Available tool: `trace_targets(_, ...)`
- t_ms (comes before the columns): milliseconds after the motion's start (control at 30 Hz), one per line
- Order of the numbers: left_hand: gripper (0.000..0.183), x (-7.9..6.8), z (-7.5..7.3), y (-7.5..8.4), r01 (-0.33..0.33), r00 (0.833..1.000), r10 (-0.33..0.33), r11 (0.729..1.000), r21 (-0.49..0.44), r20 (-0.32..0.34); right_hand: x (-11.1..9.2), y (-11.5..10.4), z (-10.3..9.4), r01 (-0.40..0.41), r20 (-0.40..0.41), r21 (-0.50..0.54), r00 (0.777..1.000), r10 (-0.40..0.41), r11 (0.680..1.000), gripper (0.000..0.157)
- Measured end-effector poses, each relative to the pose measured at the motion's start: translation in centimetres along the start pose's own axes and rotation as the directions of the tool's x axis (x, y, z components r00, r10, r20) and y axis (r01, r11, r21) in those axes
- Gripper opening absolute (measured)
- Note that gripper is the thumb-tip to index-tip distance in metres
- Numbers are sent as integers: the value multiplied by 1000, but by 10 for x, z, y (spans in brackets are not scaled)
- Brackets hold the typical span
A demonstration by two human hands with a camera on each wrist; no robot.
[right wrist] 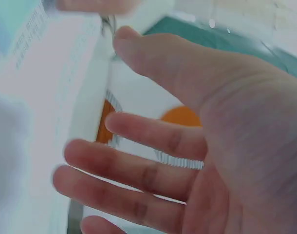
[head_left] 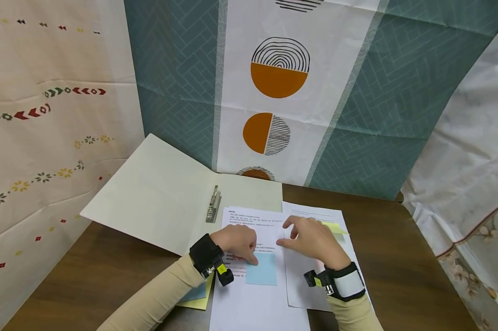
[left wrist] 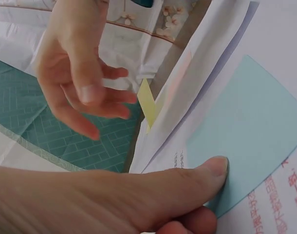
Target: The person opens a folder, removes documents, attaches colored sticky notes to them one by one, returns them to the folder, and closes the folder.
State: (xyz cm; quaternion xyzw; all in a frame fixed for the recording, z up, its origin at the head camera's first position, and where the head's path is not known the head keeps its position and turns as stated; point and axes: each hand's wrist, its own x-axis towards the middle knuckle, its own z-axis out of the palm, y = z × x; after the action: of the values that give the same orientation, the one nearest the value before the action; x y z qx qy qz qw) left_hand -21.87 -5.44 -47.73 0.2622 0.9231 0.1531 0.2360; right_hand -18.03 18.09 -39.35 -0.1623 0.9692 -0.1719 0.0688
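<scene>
A light blue sticky note (head_left: 261, 269) lies on a printed sheet (head_left: 253, 301). My left hand (head_left: 235, 242) rests over that sheet with its fingers curled under. Its thumb (left wrist: 207, 178) presses the upper left corner of the note, as the left wrist view shows close up. My right hand (head_left: 312, 241) hovers over the gap between the printed sheet and a second sheet (head_left: 311, 287), fingers apart and slightly bent, nothing between them. On the second sheet is a yellow sticky note (head_left: 335, 228), its end sticking up, partly hidden by the right hand.
An open white folder (head_left: 149, 197) with a metal clip (head_left: 213, 205) lies behind the sheets, its cover spread left. Yellow and blue sticky pads (head_left: 197, 296) sit partly under the left forearm. Patterned cloth (head_left: 178, 92) hangs along the back of the brown table (head_left: 402, 257).
</scene>
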Motion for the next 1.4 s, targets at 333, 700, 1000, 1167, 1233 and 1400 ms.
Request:
trace_targets(333, 54, 6, 5, -6, -9, 1000, 10, 1000, 21, -16, -18, 65, -47, -129, -127, 42, 983, 133, 991, 51)
trace_targets(700, 57, -17, -13, 12, -6, 1000, 5, 999, -38, -7, -20, 100, -57, -271, -103, 90, 954, 280, 958, 45)
trace_targets(1000, 59, -22, -15, 18, -5, 1000, 4, 1000, -19, -25, -17, 122, -40, -445, 31, 59, 896, 444, 894, 57)
trace_targets(1167, 59, -22, -15, 17, -8, 1000, 8, 1000, -8, -26, -17, 128, -30, -497, 135, 36, 862, 489, 867, 66)
trace_targets(1233, 58, -21, -15, 16, -12, 1000, 12, 1000, -5, -25, -16, 131, -26, -513, 165, 20, 848, 503, 858, 83)
trace_targets(1400, 59, -21, -14, 16, -16, 1000, 16, 1000, -3, -23, -1, 170, -2, -555, 199, -51, 809, 553, 830, 130)
